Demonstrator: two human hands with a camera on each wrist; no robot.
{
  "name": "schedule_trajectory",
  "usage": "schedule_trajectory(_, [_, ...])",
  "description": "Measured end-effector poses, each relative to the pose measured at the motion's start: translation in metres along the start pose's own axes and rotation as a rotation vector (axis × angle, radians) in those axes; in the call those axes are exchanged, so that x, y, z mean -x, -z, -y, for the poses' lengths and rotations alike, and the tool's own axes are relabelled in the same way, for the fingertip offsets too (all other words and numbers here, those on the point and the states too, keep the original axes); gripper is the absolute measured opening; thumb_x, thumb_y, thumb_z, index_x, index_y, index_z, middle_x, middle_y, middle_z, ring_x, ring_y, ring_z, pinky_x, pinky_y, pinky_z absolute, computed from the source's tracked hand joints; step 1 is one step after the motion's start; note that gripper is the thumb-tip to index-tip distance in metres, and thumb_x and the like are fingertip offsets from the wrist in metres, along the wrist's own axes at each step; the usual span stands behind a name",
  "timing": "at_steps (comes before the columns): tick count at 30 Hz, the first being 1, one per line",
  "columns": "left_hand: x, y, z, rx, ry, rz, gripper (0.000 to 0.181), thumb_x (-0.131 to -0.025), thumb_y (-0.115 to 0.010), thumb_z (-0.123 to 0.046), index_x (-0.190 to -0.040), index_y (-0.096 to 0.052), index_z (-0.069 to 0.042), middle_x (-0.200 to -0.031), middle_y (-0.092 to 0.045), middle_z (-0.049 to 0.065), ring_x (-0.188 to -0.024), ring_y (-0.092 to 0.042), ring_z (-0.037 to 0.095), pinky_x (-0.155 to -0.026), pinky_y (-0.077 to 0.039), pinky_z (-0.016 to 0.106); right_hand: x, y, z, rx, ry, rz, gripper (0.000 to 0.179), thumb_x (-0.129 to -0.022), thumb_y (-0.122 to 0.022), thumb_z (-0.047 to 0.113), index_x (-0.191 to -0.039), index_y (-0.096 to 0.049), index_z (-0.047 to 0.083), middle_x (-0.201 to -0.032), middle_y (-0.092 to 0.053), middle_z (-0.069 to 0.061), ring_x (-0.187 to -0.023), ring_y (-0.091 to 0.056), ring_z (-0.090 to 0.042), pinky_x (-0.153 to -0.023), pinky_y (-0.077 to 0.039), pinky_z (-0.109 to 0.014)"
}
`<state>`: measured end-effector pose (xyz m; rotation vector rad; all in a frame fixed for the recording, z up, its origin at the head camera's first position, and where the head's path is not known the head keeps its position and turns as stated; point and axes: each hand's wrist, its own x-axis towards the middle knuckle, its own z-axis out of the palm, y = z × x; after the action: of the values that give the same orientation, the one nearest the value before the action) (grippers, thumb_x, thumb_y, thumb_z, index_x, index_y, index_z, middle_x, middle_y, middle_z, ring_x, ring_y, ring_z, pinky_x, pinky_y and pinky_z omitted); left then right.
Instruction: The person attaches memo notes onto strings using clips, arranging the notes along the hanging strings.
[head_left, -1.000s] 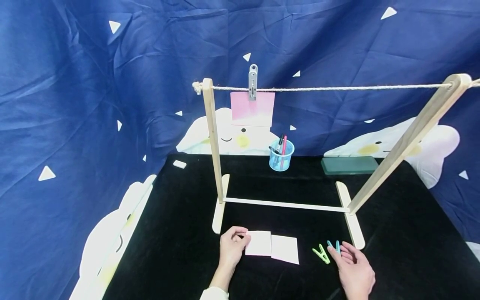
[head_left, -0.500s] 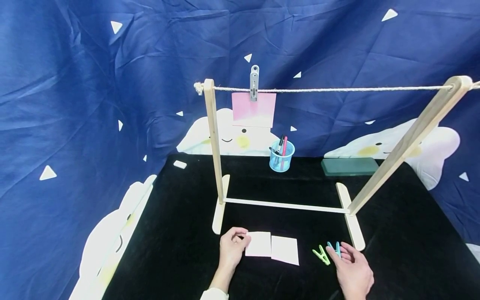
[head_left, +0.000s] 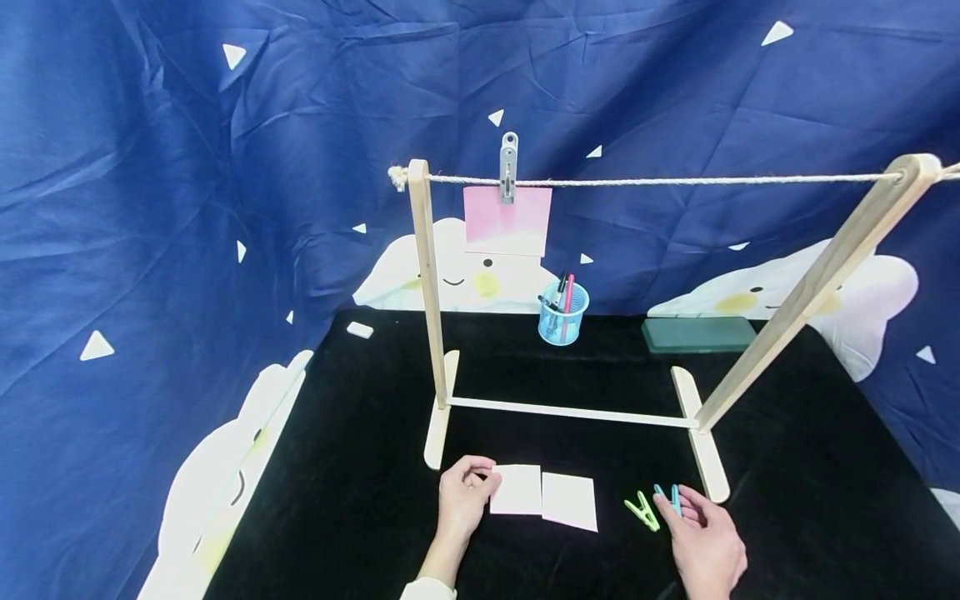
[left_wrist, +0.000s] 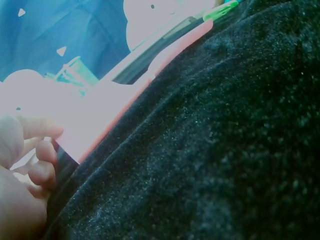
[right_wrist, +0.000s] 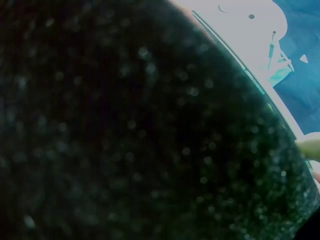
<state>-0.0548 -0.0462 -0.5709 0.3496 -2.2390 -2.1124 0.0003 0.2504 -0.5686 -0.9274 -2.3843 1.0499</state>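
Note:
Two pale pink paper squares lie side by side on the black cloth, a left paper square (head_left: 516,489) and a right paper square (head_left: 570,501). My left hand (head_left: 461,498) pinches the left square at its left edge; the left wrist view shows thumb and finger at its corner (left_wrist: 75,145). Over on the right, my right hand (head_left: 707,537) holds a blue clothespin (head_left: 676,498) between thumb and fingers, which hide its lower part. A green clothespin (head_left: 642,511) lies just left of that hand. Only fingertips (right_wrist: 310,146) show in the right wrist view.
Behind the papers stands a wooden frame (head_left: 573,412) with a rope (head_left: 697,178) across its top. A metal clip (head_left: 508,167) holds a pink sheet (head_left: 507,233) on the rope. Farther back are a blue pen cup (head_left: 562,325), a green case (head_left: 699,335) and a white eraser (head_left: 360,330).
Both hands stay almost where they were, with the right hand shifting very slightly at the blue clothespin. The papers and the green clothespin keep their places.

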Motion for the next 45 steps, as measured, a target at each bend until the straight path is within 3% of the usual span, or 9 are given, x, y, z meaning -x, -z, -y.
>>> schedule_trajectory(3, [0.0003,0.0011,0.0018,0.013,-0.019,0.011,0.018,-0.077,-0.078,0.004,-0.094,-0.073,0.002,-0.080,-0.070,0.012,-0.051,-0.049,0.003,-0.051,-0.041,0.016,0.0011,-0.0001,-0.0005,-0.004,0.009,-0.002,0.041,-0.080,-0.083,0.040,-0.110,-0.077,0.013,-0.114,-0.071,-0.017,-0.107,-0.061,-0.030,-0.088,-0.035,-0.050])
schedule_trajectory(7, [0.0004,0.0016,0.0029,0.016,-0.025,0.015,0.017,-0.077,-0.079,0.003,-0.094,-0.073,0.001,-0.079,-0.070,0.011,-0.051,-0.049,0.003,-0.050,-0.041,0.016,0.0019,-0.0003,-0.0015,-0.019,0.005,-0.003,0.040,-0.082,-0.082,0.040,-0.111,-0.077,0.013,-0.118,-0.070,-0.017,-0.111,-0.060,-0.034,-0.090,-0.034,-0.052])
schedule_trajectory(11, [0.0007,0.0020,0.0026,0.008,-0.013,0.015,0.017,-0.078,-0.079,0.003,-0.094,-0.073,0.001,-0.079,-0.070,0.010,-0.052,-0.049,0.003,-0.050,-0.041,0.016,0.0026,-0.0012,-0.0023,-0.030,-0.007,-0.014,0.039,-0.082,-0.081,0.042,-0.110,-0.077,0.015,-0.118,-0.070,-0.014,-0.107,-0.059,-0.028,-0.089,-0.035,-0.050])
schedule_trajectory(17, [0.0006,0.0024,0.0017,-0.009,0.011,0.013,0.016,-0.078,-0.079,0.002,-0.093,-0.073,-0.001,-0.080,-0.070,0.009,-0.052,-0.050,0.004,-0.051,-0.040,0.016,0.0032,-0.0019,-0.0027,-0.050,-0.041,-0.030,0.040,-0.081,-0.082,0.045,-0.110,-0.078,0.018,-0.114,-0.070,-0.011,-0.085,-0.037,0.022,-0.085,-0.035,-0.043])
schedule_trajectory(19, [0.0005,0.0025,0.0016,-0.014,0.016,0.012,0.016,-0.077,-0.079,0.002,-0.092,-0.073,-0.001,-0.079,-0.069,0.009,-0.052,-0.049,0.005,-0.050,-0.039,0.016,0.0035,-0.0016,-0.0027,-0.058,-0.052,-0.032,0.041,-0.080,-0.082,0.047,-0.110,-0.078,0.019,-0.105,-0.071,0.004,-0.082,-0.030,0.028,-0.084,-0.035,-0.040])
schedule_trajectory(23, [0.0010,0.0027,0.0011,-0.021,0.015,0.016,0.016,-0.077,-0.079,0.002,-0.092,-0.073,-0.002,-0.079,-0.069,0.009,-0.052,-0.049,0.005,-0.050,-0.039,0.016,0.0040,-0.0003,-0.0024,-0.096,-0.061,-0.037,0.042,-0.079,-0.084,0.046,-0.111,-0.078,0.019,-0.088,-0.050,0.041,-0.078,-0.036,0.028,-0.079,-0.033,-0.032])
schedule_trajectory(25, [0.0011,0.0029,0.0008,-0.027,0.012,0.019,0.016,-0.077,-0.079,0.002,-0.092,-0.073,-0.002,-0.079,-0.069,0.008,-0.052,-0.050,0.004,-0.050,-0.039,0.016,0.0042,0.0004,-0.0023,-0.117,-0.056,-0.038,0.043,-0.079,-0.084,0.045,-0.111,-0.078,0.018,-0.084,-0.042,0.048,-0.076,-0.038,0.028,-0.078,-0.032,-0.029])
schedule_trajectory(34, [0.0020,0.0035,0.0007,-0.017,-0.030,0.024,0.016,-0.077,-0.078,0.003,-0.092,-0.073,0.000,-0.080,-0.070,0.012,-0.051,-0.049,0.004,-0.050,-0.040,0.017,0.0041,0.0008,-0.0023,-0.160,-0.024,-0.053,0.040,-0.082,-0.083,0.039,-0.114,-0.077,0.015,-0.083,-0.045,0.047,-0.074,-0.041,0.027,-0.078,-0.031,-0.020])
schedule_trajectory(45, [0.0000,0.0035,0.0024,-0.010,-0.008,0.033,0.016,-0.077,-0.078,0.002,-0.092,-0.073,-0.001,-0.080,-0.070,0.010,-0.051,-0.050,0.004,-0.051,-0.041,0.016,0.0027,0.0018,-0.0019,-0.232,0.025,-0.055,0.035,-0.087,-0.078,0.029,-0.116,-0.076,0.010,-0.082,-0.050,0.043,-0.067,-0.046,0.024,-0.070,-0.032,0.000])
